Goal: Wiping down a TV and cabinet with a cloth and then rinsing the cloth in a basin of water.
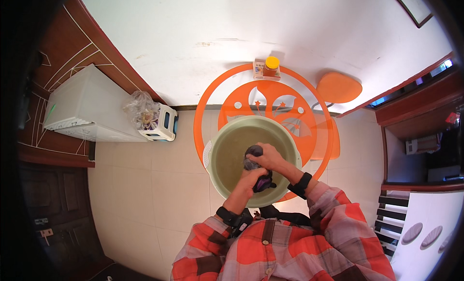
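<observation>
A dark grey and black wet cloth (252,165), with a purple patch at its lower end, is bunched between my two hands over a pale green plastic basin (291,146). My right hand (270,157) grips its upper part. Just below, my left hand (251,179) is closed round the middle, and the purple end hangs beside that wrist. Cloudy brownish water (230,150) fills much of the basin. Whether the cloth touches the water I cannot tell. What kind of garment or rag it is stays unclear.
The basin stands on a round glass table with orange patterns (232,99). A yellow-lidded jar (271,65) rests on a small box at the far edge. Orange chairs (339,88) stand to the right. Leftward are a white plastic stool (165,123) with a clear bag and a white cabinet (90,103).
</observation>
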A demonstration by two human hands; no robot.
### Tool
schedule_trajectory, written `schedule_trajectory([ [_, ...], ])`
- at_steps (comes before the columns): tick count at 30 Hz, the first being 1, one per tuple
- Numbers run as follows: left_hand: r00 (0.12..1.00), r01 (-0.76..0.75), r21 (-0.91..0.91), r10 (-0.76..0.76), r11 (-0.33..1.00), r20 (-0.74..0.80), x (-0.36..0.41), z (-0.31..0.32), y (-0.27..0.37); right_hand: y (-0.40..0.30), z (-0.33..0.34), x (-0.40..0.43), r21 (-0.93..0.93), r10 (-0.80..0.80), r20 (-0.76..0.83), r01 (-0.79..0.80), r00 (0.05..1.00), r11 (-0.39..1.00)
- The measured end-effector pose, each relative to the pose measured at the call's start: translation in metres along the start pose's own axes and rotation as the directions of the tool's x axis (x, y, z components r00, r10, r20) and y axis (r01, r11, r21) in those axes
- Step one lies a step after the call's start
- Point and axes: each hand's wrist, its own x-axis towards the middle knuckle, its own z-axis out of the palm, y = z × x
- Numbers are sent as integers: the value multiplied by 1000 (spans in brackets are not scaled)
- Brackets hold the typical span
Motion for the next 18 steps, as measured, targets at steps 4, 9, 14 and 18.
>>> schedule_trajectory([
  [4, 981, -192, 113, 194, 975, -9, -4, 1, -4, -17, -6, -8, -240, 108, -106, -131, 989, 962],
  [9, 981, -126, -22, 128, 992, 146, -32, 9, 20, -21, -35, -11, 71, 77, 146, -88, 986, 994],
  [14, 895, 153, -299, -3, 942, 446, -36, -5, 22, -9, -49, -20, 782, -167, 443, -289, 881, 552],
  [18, 865, 183, -289, -14, 940, 501, -42, 7, 20, -16, -39, -23, 887, -272, 386, -274, 882, 372],
])
